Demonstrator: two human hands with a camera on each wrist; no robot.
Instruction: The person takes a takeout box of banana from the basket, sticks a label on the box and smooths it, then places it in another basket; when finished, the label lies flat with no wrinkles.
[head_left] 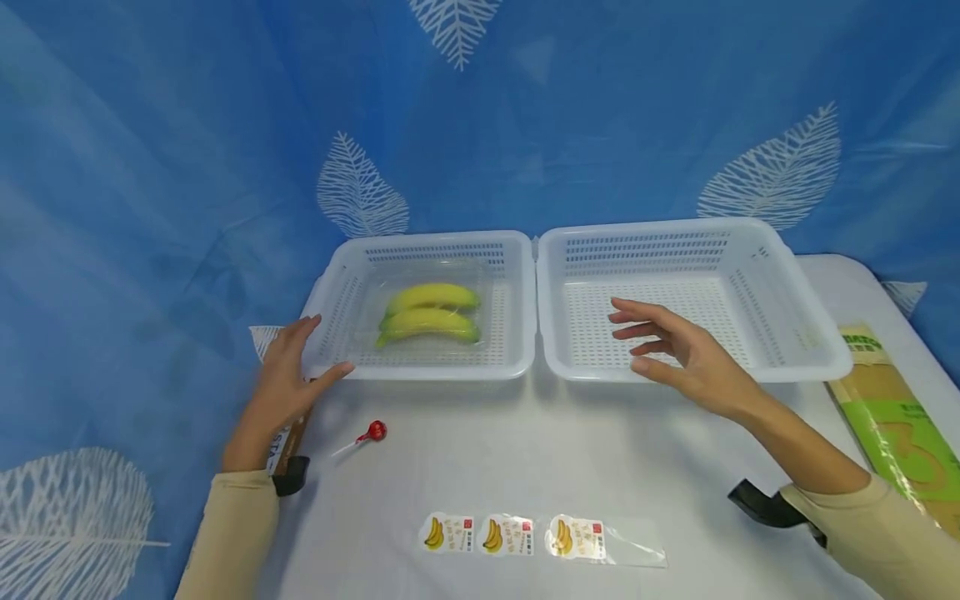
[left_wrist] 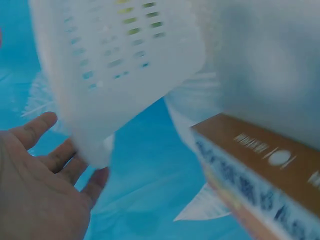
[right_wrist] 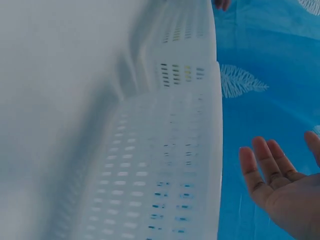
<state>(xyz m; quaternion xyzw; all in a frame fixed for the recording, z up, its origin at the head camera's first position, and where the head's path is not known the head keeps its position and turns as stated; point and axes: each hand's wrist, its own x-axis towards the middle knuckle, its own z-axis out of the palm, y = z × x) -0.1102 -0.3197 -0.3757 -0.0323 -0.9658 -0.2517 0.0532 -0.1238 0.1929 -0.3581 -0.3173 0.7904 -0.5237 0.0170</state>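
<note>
Two bananas (head_left: 431, 321) lie in a clear plastic pack inside the left white basket (head_left: 420, 373). At that basket's left end is my left hand (head_left: 281, 387), fingers spread and thumb pointing over the front rim. In the left wrist view its fingertips (left_wrist: 101, 176) are right at the basket's corner. My right hand (head_left: 693, 358) hovers over the front part of the right white basket (head_left: 806, 333), with loosely bent fingers and nothing in them. That basket holds nothing. The right wrist view shows this hand (right_wrist: 295, 200) palm up beside the basket wall.
A red lollipop (head_left: 376, 431) lies in front of the left basket. Nearer me is a row of banana stickers (head_left: 510, 535) on a clear strip. A brown pasta box (left_wrist: 260, 150) stands by my left wrist. A green and yellow packet (head_left: 900, 417) lies at the right.
</note>
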